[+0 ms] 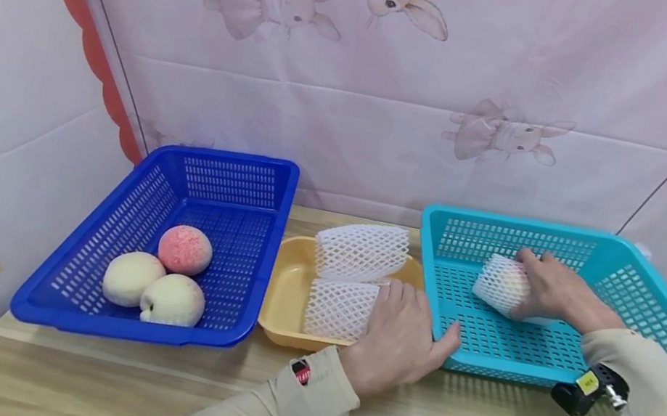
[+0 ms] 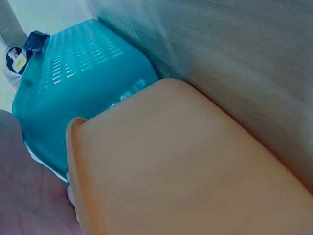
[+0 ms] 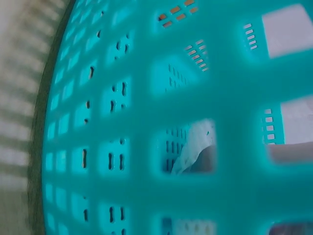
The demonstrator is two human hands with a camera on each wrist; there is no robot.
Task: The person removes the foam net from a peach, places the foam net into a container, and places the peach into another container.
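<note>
In the turquoise basket (image 1: 599, 241) on the right, my right hand (image 1: 557, 293) grips a peach in a white foam net sleeve (image 1: 499, 286), its fingers over the far side. The right wrist view looks through the basket's slotted wall, where part of the white foam net (image 3: 195, 142) shows. My left hand (image 1: 398, 337) is over the yellow tray (image 1: 286, 296), fingertips at the end of an empty foam net sleeve (image 1: 339, 310) and thumb spread away to the right. A second foam net sleeve (image 1: 362, 250) lies behind that one.
At the left stands a blue basket (image 1: 225, 219) with a pink peach (image 1: 185, 249) and two pale peaches, one a cream peach (image 1: 132, 279). The three containers stand side by side on a wooden table (image 1: 112, 384), against a pink rabbit-print curtain (image 1: 346, 129).
</note>
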